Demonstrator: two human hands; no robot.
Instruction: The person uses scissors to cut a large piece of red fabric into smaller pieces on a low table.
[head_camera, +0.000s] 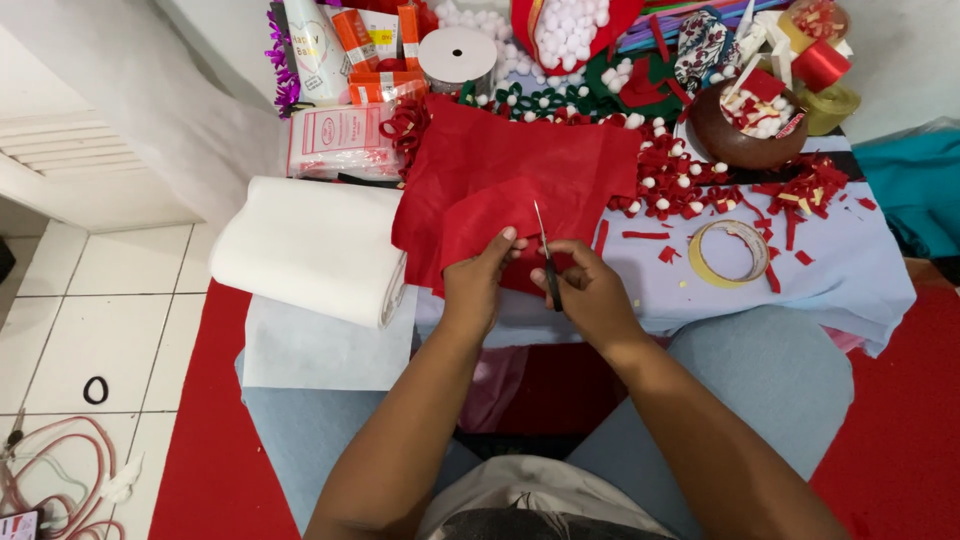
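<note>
My right hand (590, 290) grips the scissors (545, 258), blades pointing away from me, upright into the red felt (500, 180); my left hand (475, 285) pinches the felt's near edge just beside them.

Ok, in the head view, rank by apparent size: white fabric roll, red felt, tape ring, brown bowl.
Largest to smallest:
1. red felt and white fabric roll, too close to rank
2. brown bowl
3. tape ring, slightly smaller

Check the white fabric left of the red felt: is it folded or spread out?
Folded. The white fabric lies as a thick bundle with stacked layers showing at its right edge, beside the red felt.
</note>
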